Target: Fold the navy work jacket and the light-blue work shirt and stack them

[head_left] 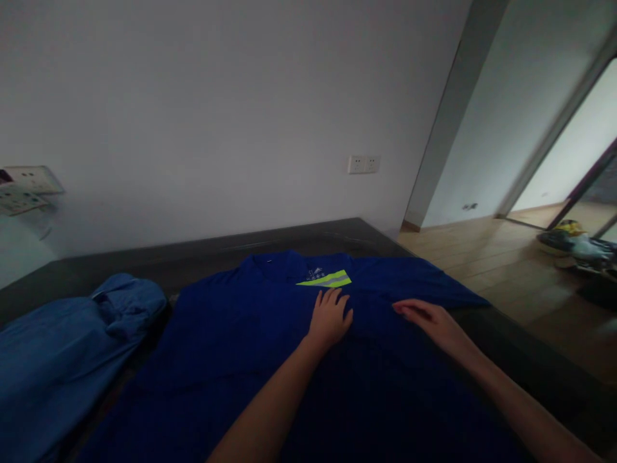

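The dark surface [202, 254] ran across your view from nine o'clock to three, against a plain wall with a double socket [364, 164] at about one o'clock. Most of the surface was taken up by the dark blue shirt [231, 360], spread flat in front of you with its collar at twelve o'clock and the hem running off toward six. A second, lighter blue garment [62, 354] lay bunched at nine o'clock, just beside the shirt's left shoulder.

Your left hand [330, 318] lay flat and open on the shirt's chest, fingers spread and pointing to twelve, just below the yellow-green reflective strip [328, 279] under the collar. Your right hand [431, 321] rested at about two o'clock from it, palm down on the cloth near the right shoulder, fingers stretched toward nine and gripping nothing that could be seen.

Judging by the soft folds, the shirt was light, limp cloth that would sag and crease when lifted and slide easily on the smooth top. It would likely be best held by pinching the shoulder seams or the sleeve edges, not the middle.
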Demonstrator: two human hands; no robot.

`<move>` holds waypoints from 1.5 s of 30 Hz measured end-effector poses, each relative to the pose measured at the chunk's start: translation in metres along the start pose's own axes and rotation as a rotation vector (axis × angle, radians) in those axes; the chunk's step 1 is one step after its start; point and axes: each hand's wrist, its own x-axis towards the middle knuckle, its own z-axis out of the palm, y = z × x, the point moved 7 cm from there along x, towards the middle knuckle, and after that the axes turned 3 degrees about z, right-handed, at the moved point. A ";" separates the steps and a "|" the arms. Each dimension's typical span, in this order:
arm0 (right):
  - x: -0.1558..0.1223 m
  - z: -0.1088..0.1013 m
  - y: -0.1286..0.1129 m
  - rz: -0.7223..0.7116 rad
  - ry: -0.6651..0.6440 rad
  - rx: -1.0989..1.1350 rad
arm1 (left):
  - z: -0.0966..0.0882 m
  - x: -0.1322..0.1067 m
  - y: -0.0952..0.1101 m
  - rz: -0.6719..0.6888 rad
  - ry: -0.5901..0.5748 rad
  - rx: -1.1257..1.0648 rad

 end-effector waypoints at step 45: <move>0.113 -0.092 0.139 0.395 0.779 0.982 | 0.020 0.012 0.027 0.027 -0.071 -0.083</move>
